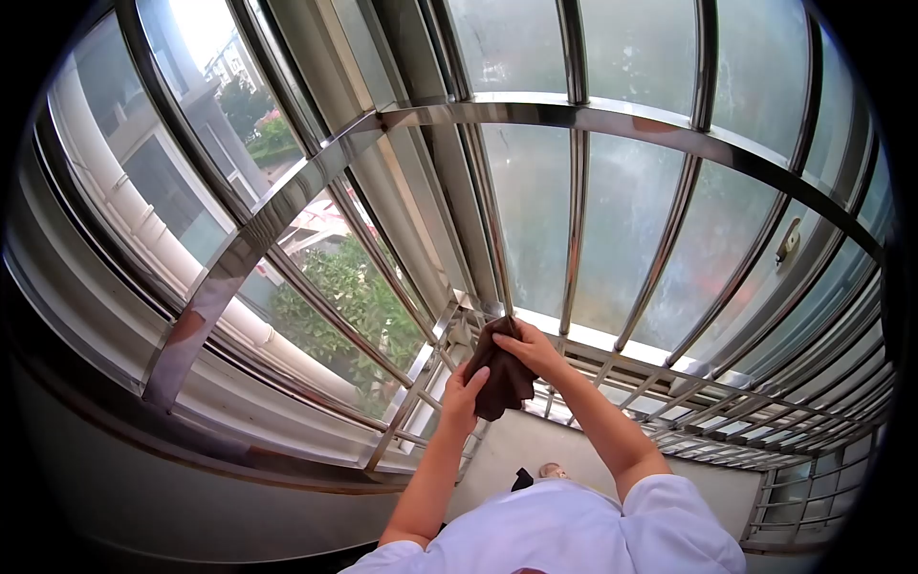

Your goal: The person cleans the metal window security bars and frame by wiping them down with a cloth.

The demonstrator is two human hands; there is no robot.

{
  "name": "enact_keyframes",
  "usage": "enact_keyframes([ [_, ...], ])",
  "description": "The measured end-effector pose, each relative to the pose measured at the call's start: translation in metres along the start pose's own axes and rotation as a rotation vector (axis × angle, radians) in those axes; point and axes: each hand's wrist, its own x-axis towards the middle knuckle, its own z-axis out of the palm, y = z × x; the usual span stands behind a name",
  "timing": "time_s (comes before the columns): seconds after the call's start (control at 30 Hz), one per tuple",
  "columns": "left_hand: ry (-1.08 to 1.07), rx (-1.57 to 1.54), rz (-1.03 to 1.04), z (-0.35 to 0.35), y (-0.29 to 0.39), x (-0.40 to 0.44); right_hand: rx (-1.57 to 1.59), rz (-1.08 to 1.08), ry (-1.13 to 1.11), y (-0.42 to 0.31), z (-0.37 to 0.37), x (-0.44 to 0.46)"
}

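A dark brown cloth (501, 373) hangs bunched between my two hands, close to the lower corner where the metal bars meet. My left hand (463, 396) grips its left edge, with the thumb lying over the fabric. On the upper right side, my right hand (530, 346) is closed on the same cloth near its top. Just above the cloth stands a shiny vertical bar (499, 277); whether the cloth touches it I cannot tell.
Polished metal bars (579, 191) and a horizontal rail (612, 119) run before frosted window panes (626, 230). A white pipe (143, 215) and green bushes (344, 297) show outside at left. Below is a pale surface (535, 445) with a small dark object (522, 479) on it.
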Motion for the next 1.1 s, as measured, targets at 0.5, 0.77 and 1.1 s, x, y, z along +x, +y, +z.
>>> enact_keyframes([
  [0.5, 0.580, 1.616, 1.132, 0.054, 0.109, 0.042, 0.605, -0.089, 0.064, 0.038, 0.024, 0.040],
  [0.77, 0.589, 0.831, 1.128, 0.022, 0.159, 0.124, 0.537, -0.585, 0.480, -0.056, 0.072, 0.125],
  [1.1, 0.761, 0.891, 1.166, 0.009, 0.159, 0.134, 0.334, -0.884, 0.256, -0.149, 0.055, 0.233],
])
